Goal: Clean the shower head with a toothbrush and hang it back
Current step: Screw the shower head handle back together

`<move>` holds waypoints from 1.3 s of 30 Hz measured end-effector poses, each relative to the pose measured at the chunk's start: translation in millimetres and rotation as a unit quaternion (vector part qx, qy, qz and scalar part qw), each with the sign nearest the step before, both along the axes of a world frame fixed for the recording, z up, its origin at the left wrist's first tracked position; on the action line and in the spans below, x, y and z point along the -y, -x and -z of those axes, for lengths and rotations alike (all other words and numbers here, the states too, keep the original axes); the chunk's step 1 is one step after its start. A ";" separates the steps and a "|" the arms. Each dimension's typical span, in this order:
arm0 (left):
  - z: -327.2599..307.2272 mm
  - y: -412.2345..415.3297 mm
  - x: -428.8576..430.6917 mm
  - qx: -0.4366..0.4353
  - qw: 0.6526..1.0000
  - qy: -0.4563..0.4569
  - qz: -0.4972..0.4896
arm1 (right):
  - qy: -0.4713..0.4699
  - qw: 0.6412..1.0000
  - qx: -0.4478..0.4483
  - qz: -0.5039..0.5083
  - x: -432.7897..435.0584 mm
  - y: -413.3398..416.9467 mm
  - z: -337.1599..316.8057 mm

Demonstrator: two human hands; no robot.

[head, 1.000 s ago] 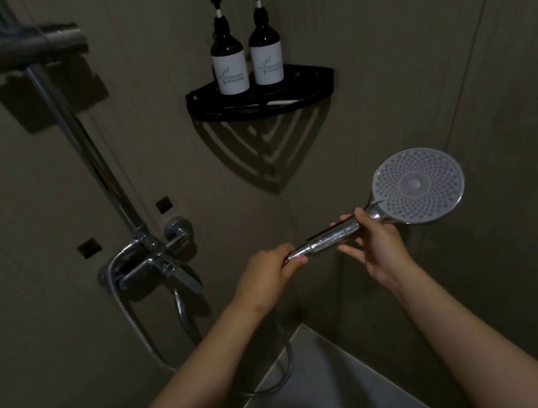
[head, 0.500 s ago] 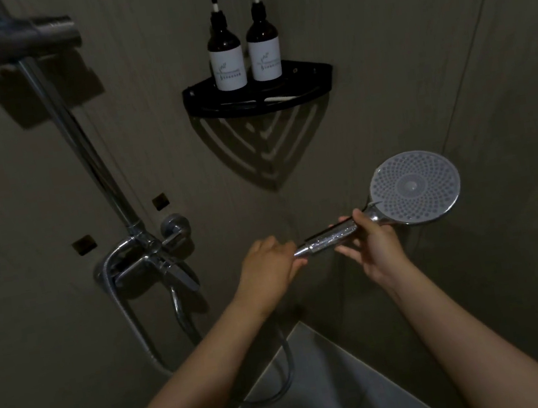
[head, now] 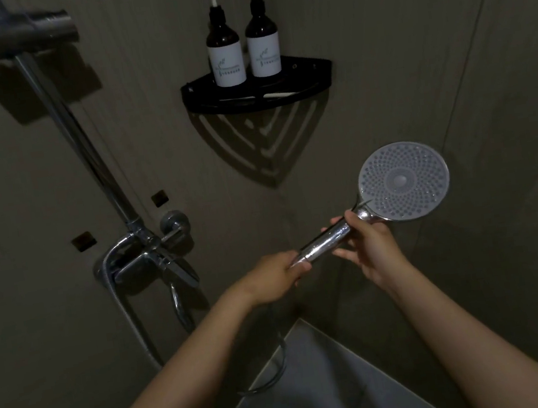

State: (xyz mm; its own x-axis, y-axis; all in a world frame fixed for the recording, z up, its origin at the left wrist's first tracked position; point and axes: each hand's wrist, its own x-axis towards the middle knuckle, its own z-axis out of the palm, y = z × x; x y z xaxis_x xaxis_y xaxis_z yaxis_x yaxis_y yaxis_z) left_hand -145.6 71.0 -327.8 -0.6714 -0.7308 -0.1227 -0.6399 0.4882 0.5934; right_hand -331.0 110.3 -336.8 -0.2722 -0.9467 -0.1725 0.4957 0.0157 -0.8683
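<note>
Below the shelf (head: 259,97), left hand (head: 275,273), right hand (head: 372,246) grip chrome-handled shower head (head: 402,181) — dimpled disc.

head view, looking down, shower corner close

Both hands (head: 275,273) (head: 372,248) hold the shower head (head: 402,181).

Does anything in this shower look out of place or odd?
Only the shower head: it is off its holder, gripped by the left hand and right hand. Nothing looks spilled or damaged.
</note>
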 end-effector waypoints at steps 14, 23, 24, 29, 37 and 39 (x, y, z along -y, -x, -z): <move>-8.6 -11.6 -8.4 -0.141 0.944 -0.299 0.024 | -0.007 1.000 -0.009 -0.012 -7.6 2.2 -3.9; 14.2 -2.0 -24.4 0.182 0.903 0.385 -0.055 | -0.026 0.999 0.012 0.031 -2.7 -2.6 -2.6; 12.8 -1.2 -27.0 0.171 0.896 0.403 -0.072 | -0.029 0.999 0.018 0.032 -3.5 -3.1 -2.1; 2.4 -3.6 -21.7 -0.057 0.990 -0.127 -0.025 | -0.012 1.000 -0.012 -0.009 -7.8 -0.3 1.3; 10.2 -1.2 -26.4 0.063 0.994 0.080 -0.031 | -0.014 1.000 -0.005 -0.010 -6.8 -4.2 -2.3; 20.6 2.1 -26.6 0.124 0.964 0.228 -0.064 | -0.030 0.999 0.022 0.010 -5.5 -7.2 -1.7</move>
State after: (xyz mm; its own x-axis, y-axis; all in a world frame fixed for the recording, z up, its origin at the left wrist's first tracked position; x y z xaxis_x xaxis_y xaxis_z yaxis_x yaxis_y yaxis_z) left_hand -147.7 97.6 -348.4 -0.5639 -0.8215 0.0848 -0.8066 0.5699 0.1570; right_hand -323.7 115.8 -335.1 -0.2826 -0.9286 -0.2407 0.5338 0.0562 -0.8437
